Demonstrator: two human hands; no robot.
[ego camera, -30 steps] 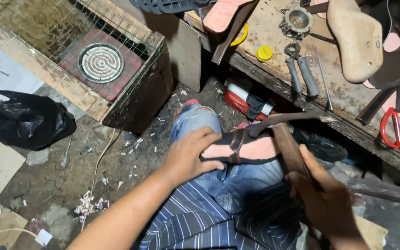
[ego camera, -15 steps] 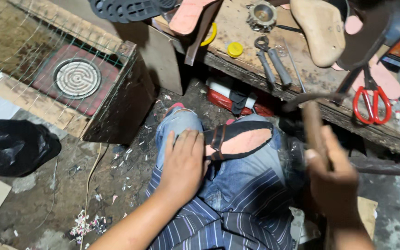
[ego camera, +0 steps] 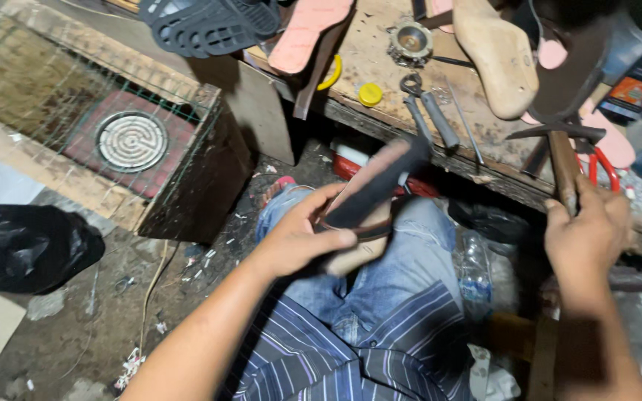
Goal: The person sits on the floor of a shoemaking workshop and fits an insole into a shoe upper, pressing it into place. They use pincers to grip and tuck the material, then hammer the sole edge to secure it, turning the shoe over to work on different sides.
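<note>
My left hand [ego camera: 302, 234] grips a sandal sole [ego camera: 369, 193] with a dark strap, tilted up on its edge over my jeans-clad lap. My right hand [ego camera: 585, 234] is closed around the wooden handle of a hammer [ego camera: 559, 152], whose dark metal head sits raised near the workbench edge. The two hands are apart, the hammer to the right of the sandal.
A wooden workbench [ego camera: 380, 67] ahead carries pliers [ego camera: 425, 111], a wooden shoe last [ego camera: 495, 56], pink soles [ego camera: 306, 33], a black sole [ego camera: 202, 26], red-handled scissors [ego camera: 600, 167] and a yellow cap [ego camera: 370, 93]. A mesh-covered box with a coil heater [ego camera: 131, 141] stands left; a black bag [ego camera: 24, 249] lies on the floor.
My left hand has lifted the sandal off my knee and turned it up on edge. The hammer has swung up and away to the right.
</note>
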